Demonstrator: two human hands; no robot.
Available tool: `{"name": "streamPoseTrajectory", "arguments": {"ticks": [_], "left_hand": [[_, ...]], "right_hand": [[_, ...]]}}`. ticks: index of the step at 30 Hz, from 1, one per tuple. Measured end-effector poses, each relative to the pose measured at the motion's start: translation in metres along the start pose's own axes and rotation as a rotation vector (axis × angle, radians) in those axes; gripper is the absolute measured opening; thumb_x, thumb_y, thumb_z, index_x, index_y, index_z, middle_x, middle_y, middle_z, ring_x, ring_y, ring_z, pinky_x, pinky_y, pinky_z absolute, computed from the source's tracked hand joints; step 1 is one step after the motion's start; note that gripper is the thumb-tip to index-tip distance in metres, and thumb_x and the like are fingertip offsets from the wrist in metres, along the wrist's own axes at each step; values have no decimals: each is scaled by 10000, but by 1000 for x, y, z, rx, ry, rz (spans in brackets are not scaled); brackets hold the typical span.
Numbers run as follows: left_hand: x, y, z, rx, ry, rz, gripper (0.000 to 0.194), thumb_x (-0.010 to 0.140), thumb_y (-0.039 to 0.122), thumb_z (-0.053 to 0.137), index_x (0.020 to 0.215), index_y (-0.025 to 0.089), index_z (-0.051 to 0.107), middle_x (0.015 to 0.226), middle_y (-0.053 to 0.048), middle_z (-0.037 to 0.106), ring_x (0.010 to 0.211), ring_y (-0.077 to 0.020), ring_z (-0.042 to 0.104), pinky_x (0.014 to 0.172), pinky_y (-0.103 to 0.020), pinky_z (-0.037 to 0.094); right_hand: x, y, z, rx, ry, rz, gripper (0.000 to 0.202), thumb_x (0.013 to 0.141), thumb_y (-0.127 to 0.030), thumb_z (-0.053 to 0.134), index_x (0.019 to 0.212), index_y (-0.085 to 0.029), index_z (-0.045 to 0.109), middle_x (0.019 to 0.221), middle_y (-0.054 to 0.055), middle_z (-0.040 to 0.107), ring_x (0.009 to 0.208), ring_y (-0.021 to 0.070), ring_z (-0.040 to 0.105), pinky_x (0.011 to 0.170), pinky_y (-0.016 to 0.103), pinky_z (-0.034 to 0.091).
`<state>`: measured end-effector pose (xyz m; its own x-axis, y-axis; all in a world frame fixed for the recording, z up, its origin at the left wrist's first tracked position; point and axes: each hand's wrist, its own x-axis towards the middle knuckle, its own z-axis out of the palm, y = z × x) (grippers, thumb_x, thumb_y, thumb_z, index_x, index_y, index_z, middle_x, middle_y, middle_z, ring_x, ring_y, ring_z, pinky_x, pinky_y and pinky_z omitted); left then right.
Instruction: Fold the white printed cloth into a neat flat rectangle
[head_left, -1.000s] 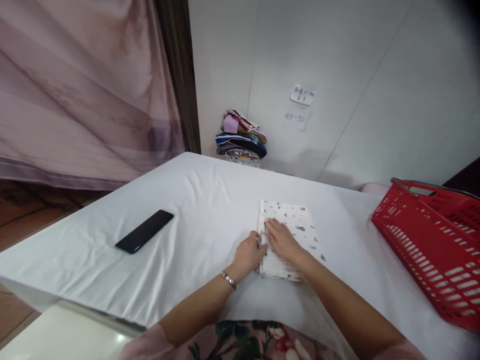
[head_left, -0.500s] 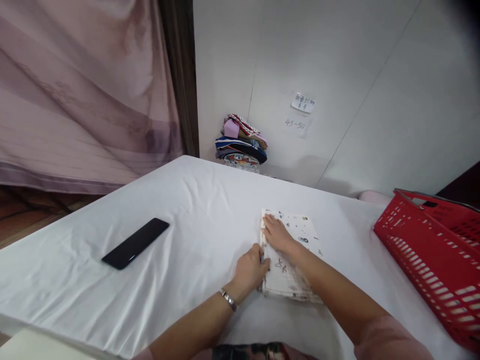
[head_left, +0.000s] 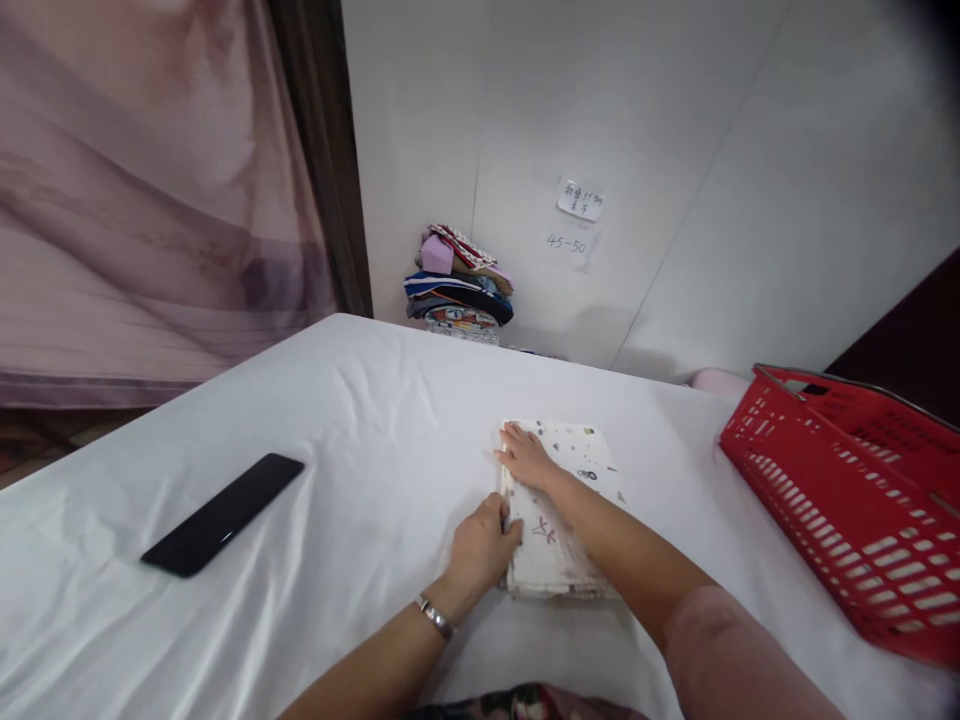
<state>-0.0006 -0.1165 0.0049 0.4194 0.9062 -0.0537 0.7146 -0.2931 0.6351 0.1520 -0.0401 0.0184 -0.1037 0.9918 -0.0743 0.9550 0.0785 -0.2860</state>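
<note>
A cream-coloured folded cloth (head_left: 559, 555), printed with small dark and reddish figures, lies in several layers on the white-covered table. At its left edge is my left hand (head_left: 484, 538), thumb on top and fingers curled against the side, gripping the layers. A metal bracelet circles that wrist. My right hand (head_left: 527, 455) rests flat on the upper left part of the cloth, fingers stretched out. The forearm crosses over the cloth and hides part of its right side.
A black phone (head_left: 223, 515) lies on the white sheet (head_left: 352, 440) at left. At right stands a red plastic basket (head_left: 832, 520) with slotted sides. Folded clothes (head_left: 459, 285) are piled against the wall behind the table. A pink curtain (head_left: 150, 180) hangs at left.
The whole scene has shifted left in view as the head turned slightly right. Both hands keep nearly the same places on the cloth.
</note>
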Motion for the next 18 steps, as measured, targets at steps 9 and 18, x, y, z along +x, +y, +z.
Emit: {"name": "streamPoseTrajectory", "arguments": {"ticks": [9,18], "left_hand": [[2,-1,-1,-26,7,7,86,800,290,490,801,215,447,721,24,573,648,-123,537,592,-231,316],[3,-2,-3,-53,-11,4,93,796,292,485,778,216,434,690,33,555,623,-115,519,576,-221,313]], "right_hand": [[8,-4,4,-30,5,15,571,895,-443,313,1384,-147,293,1497,87,168,1374,208,81,1085,443,50],[-6,28,-7,104,122,96,588,882,-439,343,1407,-193,247,1493,60,190,1371,176,117,1092,382,105]]}}
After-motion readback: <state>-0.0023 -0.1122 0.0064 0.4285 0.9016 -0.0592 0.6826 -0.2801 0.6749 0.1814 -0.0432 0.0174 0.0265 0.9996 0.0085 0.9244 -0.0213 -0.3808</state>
